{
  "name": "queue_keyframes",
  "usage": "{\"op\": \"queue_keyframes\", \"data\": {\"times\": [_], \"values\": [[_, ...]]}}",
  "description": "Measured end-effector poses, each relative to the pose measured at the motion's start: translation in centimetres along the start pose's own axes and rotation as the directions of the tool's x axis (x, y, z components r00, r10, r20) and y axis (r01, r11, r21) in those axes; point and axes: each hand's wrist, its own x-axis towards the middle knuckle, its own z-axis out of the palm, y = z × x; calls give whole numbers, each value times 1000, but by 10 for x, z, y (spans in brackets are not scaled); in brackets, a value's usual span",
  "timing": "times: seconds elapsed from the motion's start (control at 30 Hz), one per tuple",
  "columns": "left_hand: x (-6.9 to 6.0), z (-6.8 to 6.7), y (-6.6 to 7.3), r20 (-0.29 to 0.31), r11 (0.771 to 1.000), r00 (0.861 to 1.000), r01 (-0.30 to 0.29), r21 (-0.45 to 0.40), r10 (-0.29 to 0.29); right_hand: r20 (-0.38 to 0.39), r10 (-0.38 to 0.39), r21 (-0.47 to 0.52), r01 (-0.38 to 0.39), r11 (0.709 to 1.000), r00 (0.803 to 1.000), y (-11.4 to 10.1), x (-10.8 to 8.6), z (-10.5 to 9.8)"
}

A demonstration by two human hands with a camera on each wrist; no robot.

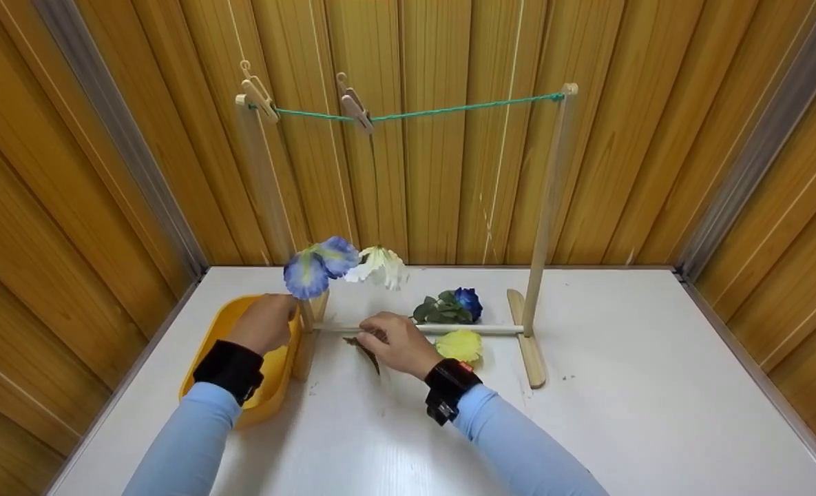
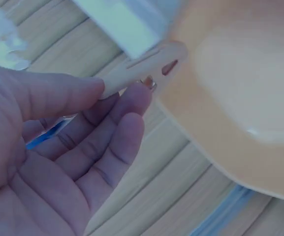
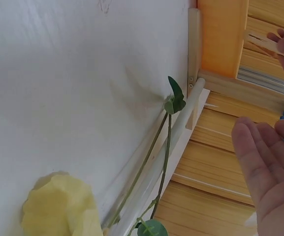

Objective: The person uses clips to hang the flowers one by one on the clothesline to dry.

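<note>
In the left wrist view my left hand [image 2: 68,132] pinches a pale clothespin [image 2: 127,71] between thumb and fingers, beside the orange basket [image 2: 220,157]. My right hand [image 1: 401,344] is over the white crossbar, thumb and forefinger close together; they seem to pinch the blue-purple flower [image 1: 318,265], though its stem cannot be made out. That flower's petals are just above my left hand [image 1: 263,324]. A white flower [image 1: 380,267] hangs head down from a clothespin [image 1: 357,114] on the green line. A dark leaf [image 1: 365,353] is just below my right fingers.
The wooden frame's right post [image 1: 549,207] and left post [image 1: 270,179] hold up the green line [image 1: 463,108]. Another clothespin [image 1: 259,100] is clipped at its left end. On the white table [image 1: 655,386] lie a blue rose [image 1: 468,303] and a yellow flower [image 1: 460,346].
</note>
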Motion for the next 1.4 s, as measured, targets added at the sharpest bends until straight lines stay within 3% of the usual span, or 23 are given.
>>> {"op": "queue_keyframes", "data": {"times": [0.2, 0.4, 0.47, 0.67, 0.97, 1.13, 1.4], "values": [[-13, -12, 21, -144, 998, 987, -68, -12, 66, -19, 22, 79, -21, 997, 1000, 2, -10, -9], [-24, -7, 40, -221, 989, 968, -134, -67, 116, -44, 16, 101, -12, 995, 999, 8, -21, -15], [-27, -2, 46, -268, 980, 951, -181, -77, 155, -53, 9, 97, -4, 995, 999, 10, -25, -17], [-34, 14, 67, -403, 948, 879, -309, -71, 257, -68, -7, 112, 14, 994, 998, 13, -34, -23], [-38, 41, 93, -450, 933, 855, -342, -115, 258, -36, 54, 196, -46, 979, 998, 20, -55, -30], [-39, 57, 103, -495, 921, 832, -361, -145, 249, -47, 89, 220, -77, 972, 995, 24, -66, -32], [-40, 78, 113, -534, 865, 815, -419, -276, 224, -55, 114, 257, -97, 962, 992, 29, -81, -32]]}}
